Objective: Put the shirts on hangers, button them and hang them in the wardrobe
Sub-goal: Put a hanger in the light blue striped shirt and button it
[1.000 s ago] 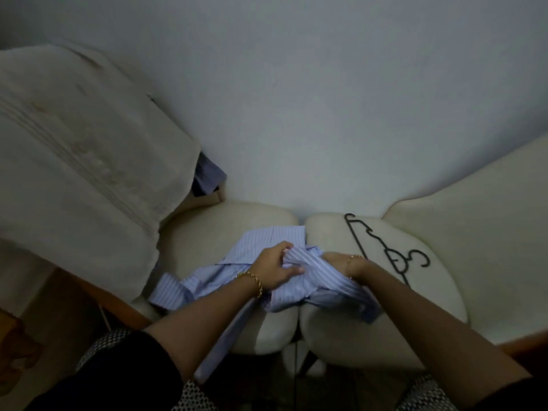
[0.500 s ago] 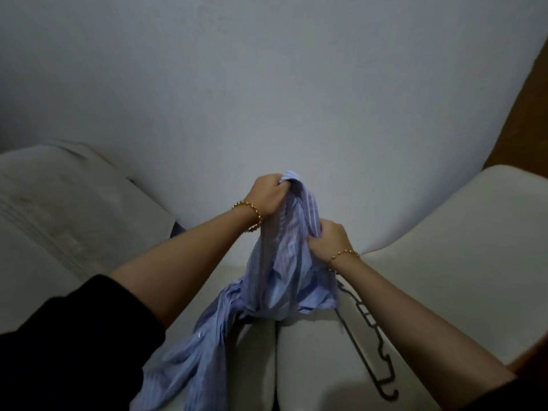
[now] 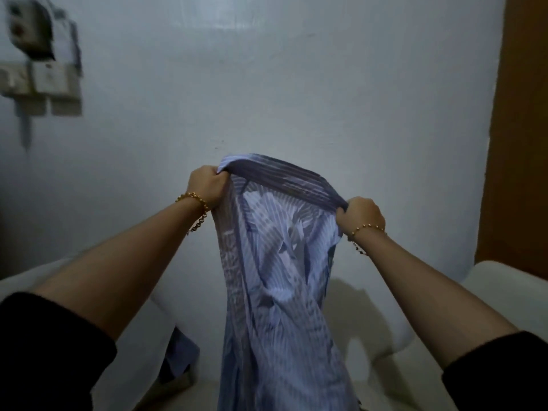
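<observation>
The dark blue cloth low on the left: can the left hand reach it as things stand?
Probably not yet: the left hand grips the raised striped shirt; freed, its way down to the dark blue cloth looks open.

I see a pale, bluish-white wall point(image 3: 296, 84) filling most of my view. At its upper left sits a blurred cluster of off-white switch plates point(image 3: 41, 81), with a grey and white box point(image 3: 32, 28) above it and a short cable point(image 3: 26, 129) hanging below. A brown wooden panel point(image 3: 522, 143) runs down the right edge. Below it lies a cream cushion point(image 3: 504, 280), beside a cream seat point(image 3: 385, 336). A white draped cover point(image 3: 142, 366) lies at lower left.
</observation>
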